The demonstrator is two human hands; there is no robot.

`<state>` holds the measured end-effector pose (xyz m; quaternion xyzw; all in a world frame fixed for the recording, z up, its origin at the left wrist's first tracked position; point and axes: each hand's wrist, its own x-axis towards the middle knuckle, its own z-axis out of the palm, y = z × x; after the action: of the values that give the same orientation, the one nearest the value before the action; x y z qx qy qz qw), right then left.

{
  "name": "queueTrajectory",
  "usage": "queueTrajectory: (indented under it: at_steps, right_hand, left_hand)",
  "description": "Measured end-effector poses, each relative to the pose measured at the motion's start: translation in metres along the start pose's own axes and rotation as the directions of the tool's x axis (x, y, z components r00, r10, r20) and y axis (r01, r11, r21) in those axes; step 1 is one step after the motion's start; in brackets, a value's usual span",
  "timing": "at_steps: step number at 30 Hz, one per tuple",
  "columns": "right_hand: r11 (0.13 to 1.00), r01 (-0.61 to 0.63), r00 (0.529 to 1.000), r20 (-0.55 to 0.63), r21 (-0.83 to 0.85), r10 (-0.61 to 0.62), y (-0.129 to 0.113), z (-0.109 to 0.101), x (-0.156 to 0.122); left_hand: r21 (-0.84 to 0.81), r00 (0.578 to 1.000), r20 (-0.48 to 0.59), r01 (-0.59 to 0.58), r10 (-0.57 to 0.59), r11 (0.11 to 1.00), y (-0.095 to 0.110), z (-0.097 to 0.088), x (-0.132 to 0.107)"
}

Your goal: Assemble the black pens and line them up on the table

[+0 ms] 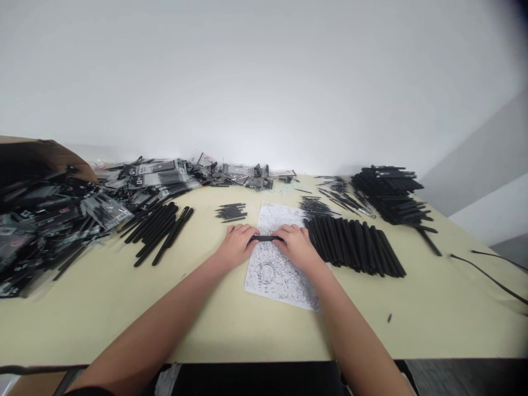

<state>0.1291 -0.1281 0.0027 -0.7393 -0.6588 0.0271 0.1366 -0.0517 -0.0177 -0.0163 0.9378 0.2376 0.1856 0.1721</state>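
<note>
Left hand [236,246], right hand [296,247] clamped on black pen [266,238] | cream table [231,324] | white wall [264,82]

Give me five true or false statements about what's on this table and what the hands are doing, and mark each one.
1. The left hand and right hand hold one black pen over a printed paper sheet. True.
2. A cardboard box sits at the right end of the table. False: it is at the left end.
3. A row of black pens lies side by side to the right of the sheet. True.
4. The sheet is blank. False: it is covered in dense black printing.
5. Plastic packets are heaped along the far edge of the table. True.
</note>
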Motion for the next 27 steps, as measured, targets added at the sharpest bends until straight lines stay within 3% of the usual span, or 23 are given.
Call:
queueTrajectory:
  at_steps: [15, 18, 21, 27]
  right_hand:
    - [0.995, -0.068, 0.99, -0.13, -0.08, 0.057, 0.0, -0.004, 0.0]
    - [0.999, -0.038, 0.981, -0.189, 0.004, 0.038, 0.003, -0.004, 0.001]
    - [0.981, 0.043, 0.962, -0.272, 0.189, 0.01, 0.006, -0.002, 0.001]
    - [0.893, -0.02, 0.932, -0.316, 0.449, 0.18, 0.01, 0.002, 0.0]
  left_hand:
    - [0.065, 0.993, -0.01, 0.117, -0.117, 0.991, 0.004, -0.003, 0.002]
    - [0.075, 0.994, -0.001, 0.113, -0.113, 0.991, 0.003, -0.001, 0.002]
    - [0.067, 0.994, -0.012, 0.109, -0.109, 0.992, 0.0, 0.001, 0.002]
    - [0.032, 0.999, -0.003, 0.053, -0.052, 0.998, 0.0, 0.0, 0.003]
